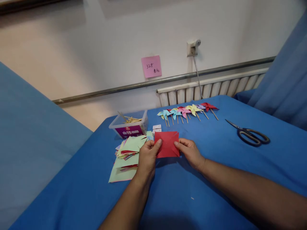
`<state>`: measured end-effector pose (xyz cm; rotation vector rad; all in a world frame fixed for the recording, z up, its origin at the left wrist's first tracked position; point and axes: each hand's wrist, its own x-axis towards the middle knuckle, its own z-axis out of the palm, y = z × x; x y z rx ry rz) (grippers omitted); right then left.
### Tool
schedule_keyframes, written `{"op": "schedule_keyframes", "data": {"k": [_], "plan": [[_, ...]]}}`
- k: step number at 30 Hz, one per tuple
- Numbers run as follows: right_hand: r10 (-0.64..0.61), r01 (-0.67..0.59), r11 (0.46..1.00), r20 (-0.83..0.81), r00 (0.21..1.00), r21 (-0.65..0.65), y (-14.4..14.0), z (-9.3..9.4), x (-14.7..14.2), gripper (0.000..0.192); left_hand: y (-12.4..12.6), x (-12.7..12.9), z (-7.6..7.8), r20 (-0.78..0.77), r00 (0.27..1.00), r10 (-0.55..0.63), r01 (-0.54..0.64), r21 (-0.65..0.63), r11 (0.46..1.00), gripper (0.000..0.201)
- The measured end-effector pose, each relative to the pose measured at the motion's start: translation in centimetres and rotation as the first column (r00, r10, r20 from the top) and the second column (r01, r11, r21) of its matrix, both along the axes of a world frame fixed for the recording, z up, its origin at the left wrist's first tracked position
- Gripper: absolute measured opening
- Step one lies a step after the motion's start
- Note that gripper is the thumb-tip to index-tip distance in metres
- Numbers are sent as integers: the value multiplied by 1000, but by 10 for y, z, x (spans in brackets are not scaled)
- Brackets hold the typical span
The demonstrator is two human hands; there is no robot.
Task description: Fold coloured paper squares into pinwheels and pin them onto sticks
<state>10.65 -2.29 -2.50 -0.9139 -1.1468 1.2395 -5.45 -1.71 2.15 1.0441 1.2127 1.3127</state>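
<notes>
Head view, read from left to right. A blue-covered table fills the lower field. At its left lies a loose stack of coloured paper squares, mostly pale green on top, with red and purple edges showing beneath. Behind the stack stands a clear plastic box with a purple label, holding thin wooden sticks.

The left hand pinches the left edge of a red paper square, thumb on top and fingers underneath. The red square sits near the middle of the table, just right of the paper stack, and shows diagonal creases; whether it rests on the cloth or is lifted slightly off it cannot be told. The right hand grips the sheet's right edge in the same way, thumb tip on the upper face.

Just behind the sheet are small white boxes. Farther back, a row of finished paper pinwheels on sticks lies side by side, blue at the left through pink, yellow and purple to red at the right. Well apart to the right lie black-handled scissors, blades closed. On the wall behind, a pink note hangs above a radiator.
</notes>
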Motion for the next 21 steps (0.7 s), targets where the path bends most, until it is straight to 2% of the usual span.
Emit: {"op": "schedule_keyframes", "data": {"k": [5,10,14,17,21], "plan": [[4,-5,1000,-43,999,-11,0,2,-2,34,0,-1,-1,70,998,-2,3,-14,1000,37],[-20,16,999,-97,995,-40,1,4,-4,36,-6,3,6,274,950,-148,152,8,988,29],[-54,24,992,-244,968,-124,4,1,-5,35,-10,8,5,304,923,-237,257,-27,966,28],[-36,-23,984,-324,945,-176,4,0,-6,34,-11,13,-1,292,928,-232,255,-46,966,30],[58,-107,981,-282,958,-164,-2,3,-8,36,-10,17,-6,278,941,-192,203,-8,979,29]]}}
